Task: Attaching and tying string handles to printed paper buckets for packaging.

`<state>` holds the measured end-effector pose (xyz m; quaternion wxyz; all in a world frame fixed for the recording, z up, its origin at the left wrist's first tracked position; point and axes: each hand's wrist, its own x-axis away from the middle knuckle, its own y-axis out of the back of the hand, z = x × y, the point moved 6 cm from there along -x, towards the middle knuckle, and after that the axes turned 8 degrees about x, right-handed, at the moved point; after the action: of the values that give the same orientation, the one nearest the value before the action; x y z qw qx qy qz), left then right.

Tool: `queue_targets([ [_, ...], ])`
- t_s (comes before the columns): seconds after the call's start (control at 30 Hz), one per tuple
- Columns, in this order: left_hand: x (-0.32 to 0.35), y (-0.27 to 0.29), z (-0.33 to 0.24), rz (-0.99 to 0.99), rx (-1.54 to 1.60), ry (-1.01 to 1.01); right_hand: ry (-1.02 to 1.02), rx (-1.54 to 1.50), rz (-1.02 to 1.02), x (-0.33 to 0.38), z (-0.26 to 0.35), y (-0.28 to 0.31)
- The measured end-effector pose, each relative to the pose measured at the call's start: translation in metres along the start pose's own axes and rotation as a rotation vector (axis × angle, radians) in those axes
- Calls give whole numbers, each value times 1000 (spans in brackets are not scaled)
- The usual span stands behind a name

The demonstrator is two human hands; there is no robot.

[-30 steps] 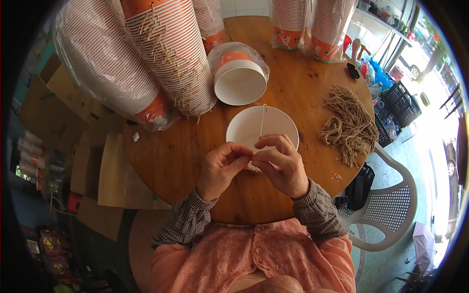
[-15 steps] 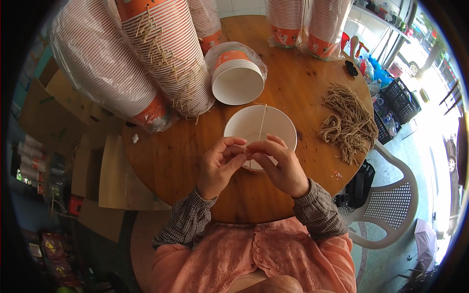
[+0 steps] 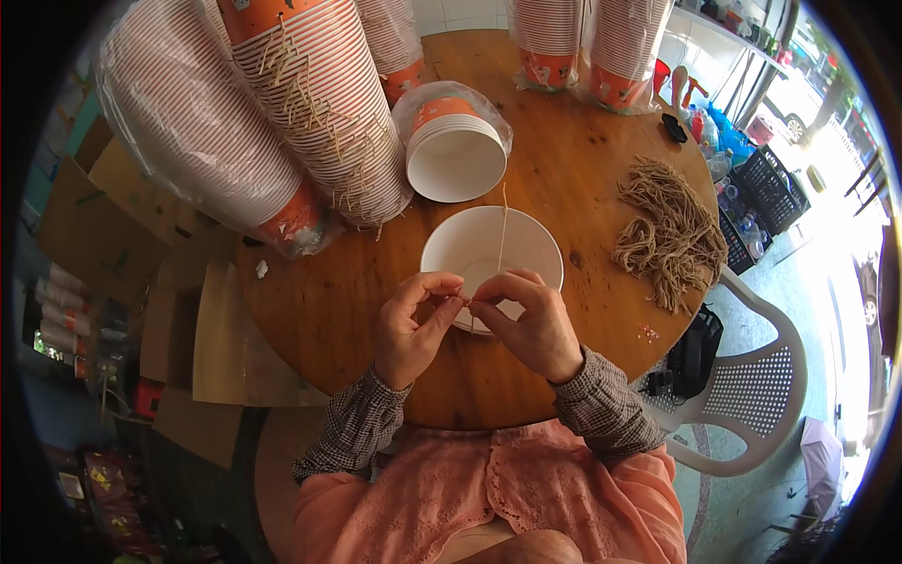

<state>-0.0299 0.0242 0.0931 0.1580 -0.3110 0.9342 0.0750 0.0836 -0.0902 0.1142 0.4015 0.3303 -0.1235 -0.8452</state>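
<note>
Both hands meet over the near rim of a white paper bucket (image 3: 465,246) that stands on the round wooden table. A thin tan string (image 3: 504,230) runs across its mouth from past the far rim down to my fingers. My left hand (image 3: 413,324) pinches the string between thumb and forefinger. Close against it, my right hand (image 3: 531,320) pinches the string too. The fingertips hide the exact spot where the string is gripped. Beyond the bucket lies a short stack of white buckets (image 3: 458,162) on its side in clear plastic.
Tall stacks of orange-and-white buckets (image 3: 319,113) crowd the table's back left, one hung with string ends. A heap of tan strings (image 3: 669,230) lies at the right, near a small black object (image 3: 674,129). A plastic chair (image 3: 752,376) and cardboard boxes (image 3: 221,329) flank the wooden table (image 3: 583,188).
My hands have moved slightly left and drawn a little apart at the fingertips. The bucket has shifted a bit left, and the string's far end now sticks up beyond the rim.
</note>
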Motion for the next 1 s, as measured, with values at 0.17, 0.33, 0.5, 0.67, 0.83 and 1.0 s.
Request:
queue_targets([
  [0.17, -2, 0, -5, -70, 5, -92, 103, 93, -70, 6, 3, -3],
  [0.33, -2, -3, -18, -55, -326, -285, 125, 111, -89, 5, 7, -1],
  [0.5, 0, -8, -24, -38, -398, -335, 140, 147, -95, 5, 7, 1],
  [0.67, -5, -7, -23, 51, -328, -244, 136, 140, -98, 4, 6, 2],
  [0.83, -9, -4, -1, 197, 132, 162, 158, 130, -52, 4, 6, 0],
  [1.0, -10, -2, 4, 223, 403, 380, 215, 72, -32, 8, 10, 0],
])
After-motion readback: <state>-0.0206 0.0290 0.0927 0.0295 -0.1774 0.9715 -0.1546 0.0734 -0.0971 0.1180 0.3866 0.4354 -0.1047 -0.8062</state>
